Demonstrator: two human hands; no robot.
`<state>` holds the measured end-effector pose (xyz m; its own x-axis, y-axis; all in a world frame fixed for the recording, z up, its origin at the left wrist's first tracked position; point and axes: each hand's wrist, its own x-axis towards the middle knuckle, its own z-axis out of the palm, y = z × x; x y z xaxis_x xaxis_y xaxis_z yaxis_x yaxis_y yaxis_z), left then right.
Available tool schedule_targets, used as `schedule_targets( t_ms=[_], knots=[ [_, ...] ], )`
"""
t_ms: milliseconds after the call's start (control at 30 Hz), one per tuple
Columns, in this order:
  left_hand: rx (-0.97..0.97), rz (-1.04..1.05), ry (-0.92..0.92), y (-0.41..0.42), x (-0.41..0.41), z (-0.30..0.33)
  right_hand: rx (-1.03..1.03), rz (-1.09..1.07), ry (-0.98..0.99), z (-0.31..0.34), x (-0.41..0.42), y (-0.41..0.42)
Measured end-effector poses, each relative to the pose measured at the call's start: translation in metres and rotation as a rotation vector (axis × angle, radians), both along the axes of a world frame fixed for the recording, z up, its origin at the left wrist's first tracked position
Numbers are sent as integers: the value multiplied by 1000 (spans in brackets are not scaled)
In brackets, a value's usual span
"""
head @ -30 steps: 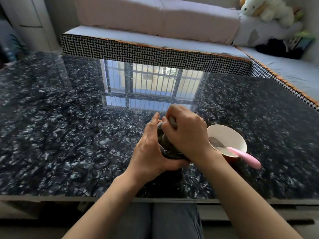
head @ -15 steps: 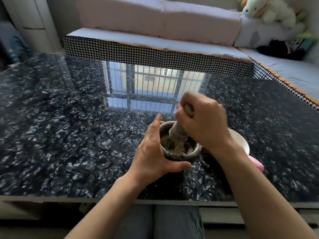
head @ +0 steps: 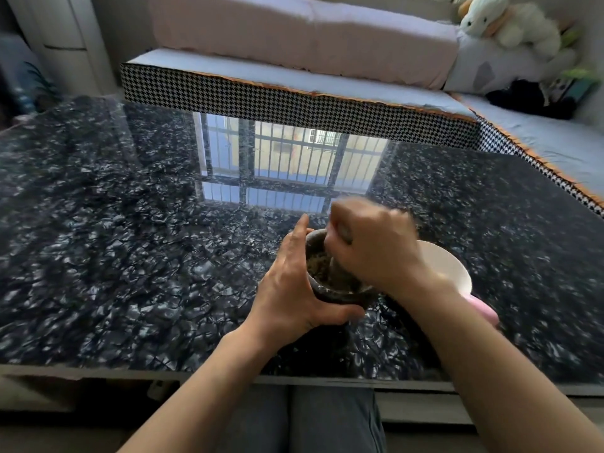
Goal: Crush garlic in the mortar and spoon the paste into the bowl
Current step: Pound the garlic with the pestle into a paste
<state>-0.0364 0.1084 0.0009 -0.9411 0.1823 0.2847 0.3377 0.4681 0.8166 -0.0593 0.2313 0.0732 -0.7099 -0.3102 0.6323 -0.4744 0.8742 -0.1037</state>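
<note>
Soft daylight fills the room, and its source shows as a bright reflection of a barred window in the glossy dark counter, the strongest glare in the head view. The speckled stone around it reads dim and low in contrast. The right hand is smeared by motion blur, its knuckles and edges indistinct, while the left hand beside it stays fairly sharp. A dark shadow pools on the counter beneath both hands. Wide-angle distortion bends the sofa edge and stretches the forearms at the bottom corners. The plush toy at upper right looks soft and slightly washed out.
</note>
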Motion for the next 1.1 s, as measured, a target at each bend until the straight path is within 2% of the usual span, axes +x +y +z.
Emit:
schedule_targets(
  t_ms=[67, 200, 267, 333, 400, 467, 567, 600, 733, 800, 900, 933, 1100],
  knots=[
    [0, -6, 16, 1, 0, 0, 62, 3, -59, -6, -1, -1],
    [-8, 7, 18, 2, 1, 0, -89, 7, 31, 30, 0, 9],
    [-7, 24, 30, 2, 4, -1, -4, 11, -12, 35, 2, 10],
    [6, 24, 63, 3, 10, -3, 140, 70, -157, 22, 7, 2],
    [2, 5, 101, 3, 18, -6, 172, 123, -186, 9, 11, -1],
    [19, 16, 145, 3, 23, -9, 108, 131, -90, 17, 19, 3],
    [58, 54, 207, 1, 28, -16, -140, 174, 4, 33, 32, 11],
    [64, 54, 221, 1, 29, -17, -142, 165, 16, 32, 37, 11],
    [-15, 19, 311, 4, 34, -17, 65, 92, -52, -3, 45, 2],
    [-56, 31, 359, 5, 36, -18, -3, 83, -25, 4, 43, 9],
    [-9, 35, 353, 5, 38, -20, -270, 108, 70, 22, 48, 16],
    [8, 36, 344, 5, 38, -21, -300, 113, 79, 21, 50, 13],
    [12, 52, 331, 2, 38, -24, -152, 56, -4, -17, 56, -6]
  ],
)
